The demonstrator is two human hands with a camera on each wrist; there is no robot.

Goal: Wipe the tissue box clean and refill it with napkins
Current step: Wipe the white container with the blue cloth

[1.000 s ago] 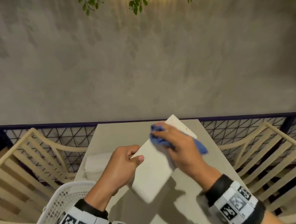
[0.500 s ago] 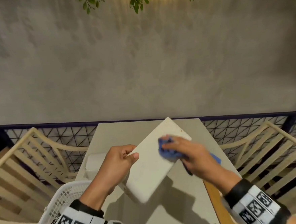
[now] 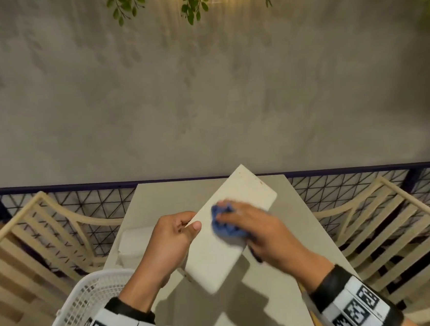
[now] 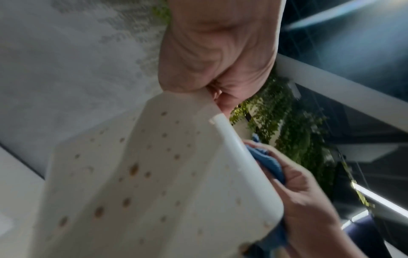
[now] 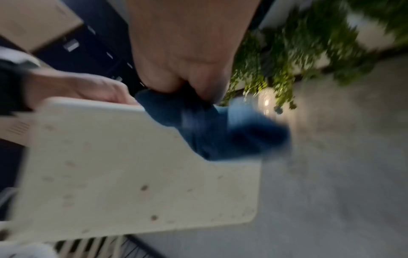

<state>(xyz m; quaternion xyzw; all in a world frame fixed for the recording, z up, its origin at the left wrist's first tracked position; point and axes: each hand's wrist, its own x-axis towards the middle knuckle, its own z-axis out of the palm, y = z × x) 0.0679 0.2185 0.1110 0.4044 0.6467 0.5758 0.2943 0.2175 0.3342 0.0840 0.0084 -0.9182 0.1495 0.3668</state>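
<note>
A cream tissue box (image 3: 222, 241) is held tilted above the table, its broad flat face up. My left hand (image 3: 174, 235) grips its left edge, thumb on top and fingers underneath. My right hand (image 3: 248, 224) presses a bunched blue cloth (image 3: 224, 225) onto the box's upper face near the middle. In the left wrist view the box (image 4: 154, 183) shows brown specks, with the blue cloth (image 4: 268, 165) behind its edge. The right wrist view is blurred: the cloth (image 5: 212, 125) sits on the speckled box (image 5: 132, 171). A white stack of napkins (image 3: 135, 242) lies on the table to the left.
The pale table (image 3: 269, 306) runs to a dark mesh railing (image 3: 337, 187) and a grey wall. A white plastic basket (image 3: 91, 306) stands at the near left corner. Slatted cream chairs, one (image 3: 36, 239) to the left and one (image 3: 391, 221) to the right, flank the table.
My right hand has dragged the blue cloth from the box's far end toward its middle and left. The left hand keeps its grip and the box has tilted slightly.
</note>
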